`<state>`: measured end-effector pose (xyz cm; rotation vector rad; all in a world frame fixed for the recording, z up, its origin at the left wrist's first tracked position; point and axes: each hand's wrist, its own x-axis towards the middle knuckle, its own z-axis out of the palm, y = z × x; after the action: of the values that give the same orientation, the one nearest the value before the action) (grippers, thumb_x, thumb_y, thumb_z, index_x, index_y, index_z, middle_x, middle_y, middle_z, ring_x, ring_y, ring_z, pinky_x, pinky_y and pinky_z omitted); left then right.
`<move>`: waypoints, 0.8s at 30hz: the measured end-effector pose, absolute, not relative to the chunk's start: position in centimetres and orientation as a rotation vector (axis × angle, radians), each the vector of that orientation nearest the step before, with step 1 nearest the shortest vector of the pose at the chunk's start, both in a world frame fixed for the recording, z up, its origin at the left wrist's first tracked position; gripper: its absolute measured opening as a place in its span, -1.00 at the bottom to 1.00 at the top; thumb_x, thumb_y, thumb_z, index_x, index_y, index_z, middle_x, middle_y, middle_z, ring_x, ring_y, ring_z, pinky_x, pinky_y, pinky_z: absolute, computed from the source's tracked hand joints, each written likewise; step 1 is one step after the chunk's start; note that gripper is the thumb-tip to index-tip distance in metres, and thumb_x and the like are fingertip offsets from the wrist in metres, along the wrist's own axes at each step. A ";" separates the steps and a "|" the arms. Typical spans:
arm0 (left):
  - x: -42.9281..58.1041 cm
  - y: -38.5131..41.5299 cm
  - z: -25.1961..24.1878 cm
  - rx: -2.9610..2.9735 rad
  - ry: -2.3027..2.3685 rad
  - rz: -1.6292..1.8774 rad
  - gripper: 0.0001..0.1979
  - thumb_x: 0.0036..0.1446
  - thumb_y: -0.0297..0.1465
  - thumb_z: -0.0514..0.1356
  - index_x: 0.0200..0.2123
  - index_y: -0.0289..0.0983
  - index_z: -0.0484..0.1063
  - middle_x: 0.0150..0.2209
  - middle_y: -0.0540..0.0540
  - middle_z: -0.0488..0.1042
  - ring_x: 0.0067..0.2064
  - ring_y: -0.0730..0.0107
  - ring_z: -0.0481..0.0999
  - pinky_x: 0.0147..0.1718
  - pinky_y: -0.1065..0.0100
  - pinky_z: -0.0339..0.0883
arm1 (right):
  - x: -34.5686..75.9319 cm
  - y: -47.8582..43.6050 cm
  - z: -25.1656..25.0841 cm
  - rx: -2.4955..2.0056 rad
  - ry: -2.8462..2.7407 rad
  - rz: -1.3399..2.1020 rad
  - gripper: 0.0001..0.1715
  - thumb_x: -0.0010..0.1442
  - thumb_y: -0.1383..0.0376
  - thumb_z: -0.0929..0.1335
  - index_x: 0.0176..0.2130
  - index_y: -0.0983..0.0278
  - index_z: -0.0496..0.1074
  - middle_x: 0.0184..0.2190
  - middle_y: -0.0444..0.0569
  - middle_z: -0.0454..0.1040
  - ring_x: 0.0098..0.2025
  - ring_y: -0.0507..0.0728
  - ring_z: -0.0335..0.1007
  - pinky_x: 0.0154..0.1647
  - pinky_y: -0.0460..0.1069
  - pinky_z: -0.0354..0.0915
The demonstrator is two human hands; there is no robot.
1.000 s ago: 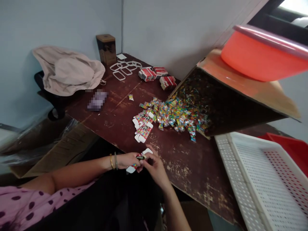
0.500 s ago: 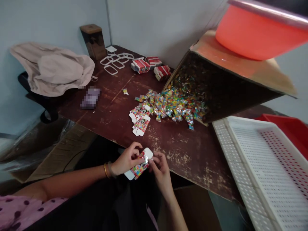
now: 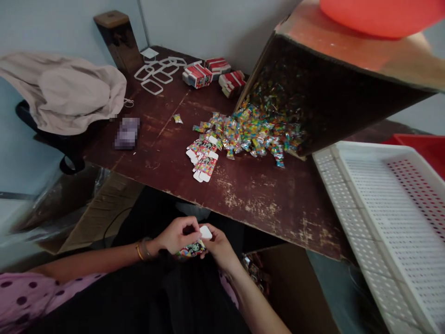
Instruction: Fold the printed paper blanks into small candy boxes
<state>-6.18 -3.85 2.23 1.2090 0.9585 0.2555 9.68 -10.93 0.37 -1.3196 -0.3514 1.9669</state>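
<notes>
Over my lap, just off the table's front edge, my left hand (image 3: 181, 235) and my right hand (image 3: 217, 246) grip one small printed candy box (image 3: 192, 251) between them. A white end flap (image 3: 206, 232) stands up between my fingers. Much of the box is covered by the hands, so I cannot tell whether anything is inside. On the table beyond lie several flattened candy boxes (image 3: 206, 164) in a loose pile. Behind them, small bags of colourful candy (image 3: 250, 132) spill from a tipped cardboard carton (image 3: 347, 79). One candy bag (image 3: 177, 118) lies apart to the left.
Red-and-white bundles (image 3: 198, 75) and white oval rings (image 3: 152, 86) lie at the back of the table (image 3: 146, 162). A white perforated basket (image 3: 382, 222) occupies the right side, beside a red tray (image 3: 424, 148). An orange-red basin (image 3: 378, 16) sits on the carton.
Both hands have drawn the box closer to my body, and the box has turned, showing a darker printed side. The camera view has shifted.
</notes>
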 end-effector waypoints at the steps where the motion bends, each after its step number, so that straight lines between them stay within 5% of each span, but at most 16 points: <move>1: -6.1 -3.6 2.6 1.131 0.983 0.286 -0.87 0.01 -0.35 0.22 -0.46 -0.27 0.35 -0.52 0.10 0.34 -0.48 0.51 0.31 -0.47 0.48 0.16 | 9.4 -10.8 0.7 -1.328 -0.400 1.919 -0.58 -0.05 0.08 0.53 -0.25 0.27 0.51 -0.48 -0.17 0.43 -0.53 -0.03 0.26 -0.58 -0.15 0.27; 3: -6.1 -3.1 3.1 0.902 0.992 0.326 -0.83 -0.06 -0.40 0.21 -0.32 -0.23 0.33 -0.50 0.11 0.37 -0.47 0.49 0.35 -0.45 0.46 0.19 | 9.0 -10.6 1.3 -1.320 -0.478 1.844 -0.61 0.10 0.01 0.43 -0.24 0.26 0.54 -0.49 -0.16 0.42 -0.53 -0.02 0.23 -0.52 -0.12 0.28; 7: -7.0 -2.4 3.5 0.476 0.978 0.157 -0.40 -0.23 -0.49 0.14 0.00 -0.20 0.24 -0.45 0.09 0.45 -0.49 0.43 0.43 -0.51 0.44 0.20 | 8.0 -10.3 2.6 -1.362 -0.752 1.713 -0.64 0.18 0.01 0.38 -0.25 0.22 0.59 -0.39 -0.07 0.44 -0.44 0.04 0.28 -0.47 -0.09 0.25; 13: -8.8 -2.3 2.9 0.396 1.027 0.092 -0.44 -0.17 -0.47 0.18 0.01 -0.32 0.38 -0.35 -0.05 0.54 -0.39 0.40 0.48 -0.44 0.42 0.26 | 6.7 -9.1 2.8 -1.367 -1.057 1.539 -0.63 0.30 0.09 0.27 -0.25 0.15 0.63 -0.27 0.00 0.52 -0.16 0.15 0.42 -0.09 0.03 0.31; 18: -10.5 -3.0 1.4 0.346 0.804 0.188 -0.46 -0.06 -0.36 0.26 0.05 -0.33 0.40 -0.26 -0.16 0.57 -0.25 0.18 0.56 -0.37 0.32 0.33 | 6.5 -7.9 1.5 -1.424 -0.912 1.642 -0.78 0.08 0.15 0.46 -0.27 0.17 0.64 -0.25 0.00 0.54 -0.26 0.13 0.46 -0.24 0.00 0.36; 21: -10.9 -3.1 1.5 0.346 0.746 0.177 -0.51 -0.04 -0.42 0.21 0.03 -0.34 0.45 -0.25 -0.18 0.59 -0.23 0.21 0.56 -0.31 0.33 0.34 | 6.8 -7.1 0.7 -1.406 -0.795 1.820 -0.73 0.02 0.12 0.49 -0.28 0.21 0.63 -0.40 -0.06 0.53 -0.54 0.00 0.33 -0.54 -0.09 0.24; 24: -10.7 -2.9 2.0 0.348 0.782 0.142 -0.54 -0.06 -0.48 0.17 -0.01 -0.32 0.49 -0.26 -0.14 0.60 -0.25 0.29 0.54 -0.27 0.34 0.34 | 7.3 -6.4 -0.2 -1.371 -0.705 1.973 -0.70 -0.04 0.12 0.51 -0.33 0.27 0.63 -0.52 -0.12 0.50 -0.63 -0.06 0.24 -0.61 -0.13 0.14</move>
<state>-10.66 -2.86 1.98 0.3480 0.7816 0.1415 7.31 -6.36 -0.15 -1.3712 -0.7047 1.9733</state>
